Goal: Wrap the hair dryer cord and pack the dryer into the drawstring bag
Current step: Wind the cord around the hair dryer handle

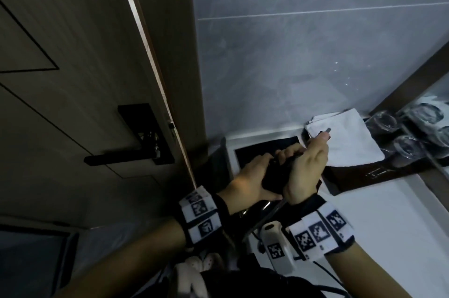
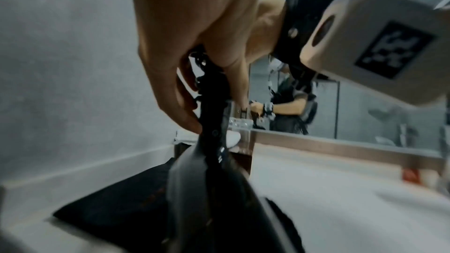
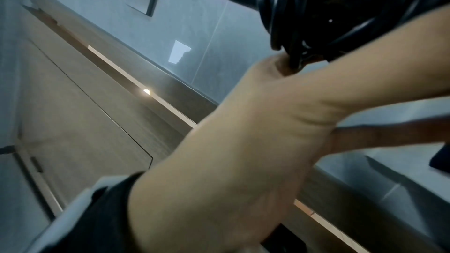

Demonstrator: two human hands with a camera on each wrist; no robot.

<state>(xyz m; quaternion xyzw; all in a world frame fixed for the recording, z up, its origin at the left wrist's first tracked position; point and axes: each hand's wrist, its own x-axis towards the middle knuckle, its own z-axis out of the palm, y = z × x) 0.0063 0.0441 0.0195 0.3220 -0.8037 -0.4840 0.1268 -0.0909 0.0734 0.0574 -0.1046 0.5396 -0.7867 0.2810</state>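
Both bare forearms reach forward, each wrist banded with a black-and-white patterned strap. The left hand (image 1: 252, 176) curls its fingers around a black hair dryer (image 1: 349, 177). The right hand (image 1: 307, 166), touching the left, closes its grip on the same dryer, thumb extended forward.
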